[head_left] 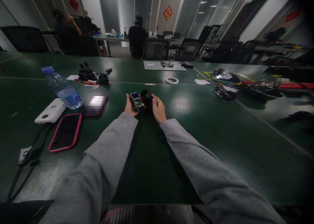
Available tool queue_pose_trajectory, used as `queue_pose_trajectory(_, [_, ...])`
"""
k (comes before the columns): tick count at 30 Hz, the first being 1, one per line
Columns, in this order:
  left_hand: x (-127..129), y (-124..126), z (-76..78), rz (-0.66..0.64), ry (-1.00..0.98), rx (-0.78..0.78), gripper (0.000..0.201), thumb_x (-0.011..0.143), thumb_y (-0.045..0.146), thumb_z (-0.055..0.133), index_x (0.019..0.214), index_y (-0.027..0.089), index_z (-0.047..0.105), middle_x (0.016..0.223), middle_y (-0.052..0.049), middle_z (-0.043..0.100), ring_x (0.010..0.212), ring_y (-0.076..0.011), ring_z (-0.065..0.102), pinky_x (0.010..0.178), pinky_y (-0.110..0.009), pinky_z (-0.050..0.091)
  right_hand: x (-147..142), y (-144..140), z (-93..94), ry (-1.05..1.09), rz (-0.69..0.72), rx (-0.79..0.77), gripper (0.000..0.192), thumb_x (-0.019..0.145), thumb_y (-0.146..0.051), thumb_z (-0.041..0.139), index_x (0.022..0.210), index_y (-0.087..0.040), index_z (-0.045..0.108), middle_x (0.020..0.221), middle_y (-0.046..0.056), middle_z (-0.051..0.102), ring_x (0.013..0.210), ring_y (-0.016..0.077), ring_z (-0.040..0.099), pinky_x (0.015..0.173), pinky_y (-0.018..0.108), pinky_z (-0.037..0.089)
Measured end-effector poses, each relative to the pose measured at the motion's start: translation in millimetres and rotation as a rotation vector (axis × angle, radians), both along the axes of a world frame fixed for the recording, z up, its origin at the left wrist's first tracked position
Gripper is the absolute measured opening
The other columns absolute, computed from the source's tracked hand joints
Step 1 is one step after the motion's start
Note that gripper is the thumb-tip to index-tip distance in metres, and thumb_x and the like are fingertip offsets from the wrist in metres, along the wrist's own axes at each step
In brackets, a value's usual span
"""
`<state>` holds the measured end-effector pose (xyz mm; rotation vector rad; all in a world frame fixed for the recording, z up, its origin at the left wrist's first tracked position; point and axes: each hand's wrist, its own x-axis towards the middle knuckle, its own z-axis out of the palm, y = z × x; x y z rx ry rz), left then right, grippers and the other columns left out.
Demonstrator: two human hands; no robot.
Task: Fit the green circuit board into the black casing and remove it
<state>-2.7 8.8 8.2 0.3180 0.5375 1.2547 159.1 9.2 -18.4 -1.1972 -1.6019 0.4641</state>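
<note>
Both arms, in grey sleeves, reach from the bottom of the frame up toward its middle, converging on 1 small object. The left hand (pixel 129 106) comes in from the lower left, palm turned inward, its fingers curled around the left side of a small electronic module (pixel 141 101); the thumb lies along the near edge. The right hand (pixel 159 110) comes in from the lower right, wrist slightly bent, and is closed against the module's black right-hand part, thumb on top. So both hands are clasped on the module, holding it between them just above the dark green table (pixel 196 132), in the middle of the frame. The module shows a green circuit board with a small blue-lit screen at its upper left corner. To the left of the hands lie a phone in a pink case (pixel 65 132), a white power bank (pixel 50 112) and a water bottle (pixel 62 88) on its side. Further up, right of centre, a roll of white tape (pixel 172 80) lies flat on the table.
</note>
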Motion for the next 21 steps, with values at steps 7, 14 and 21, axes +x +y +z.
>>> queue_pose_trajectory(7, [3,-3,3.1,-0.046,0.010,-0.005,0.078,0.088,0.074,0.025,0.129,0.016,0.057,0.111,-0.015,0.070,0.106,-0.0277,0.065,0.093,-0.047,0.049,0,13,-17.5,-0.012,-0.181,-0.038,0.071,0.072,-0.062,0.068,0.120,-0.011,0.058,0.114,0.016,0.054,0.113,0.0265,0.052,0.102,0.046,0.043])
queue_pose_trajectory(14, [3,-5,4.4,-0.094,0.056,0.032,0.078,0.088,0.073,0.022,0.128,0.015,0.057,0.115,-0.017,0.069,0.113,-0.0285,0.062,0.094,-0.047,0.048,12,0,4.2,-0.069,-0.185,-0.009,0.059,0.080,-0.047,0.060,0.131,-0.017,0.053,0.105,0.010,0.065,0.093,0.0232,0.062,0.090,0.042,0.050])
queue_pose_trajectory(21, [1,-3,1.0,-0.088,0.036,0.047,0.077,0.089,0.074,0.020,0.126,0.017,0.056,0.116,-0.015,0.068,0.117,-0.0284,0.059,0.100,-0.053,0.041,139,16,11.8,-0.238,-0.487,0.201,0.047,0.088,-0.048,0.046,0.112,-0.014,0.067,0.105,0.013,0.066,0.098,0.0232,0.062,0.093,0.041,0.047])
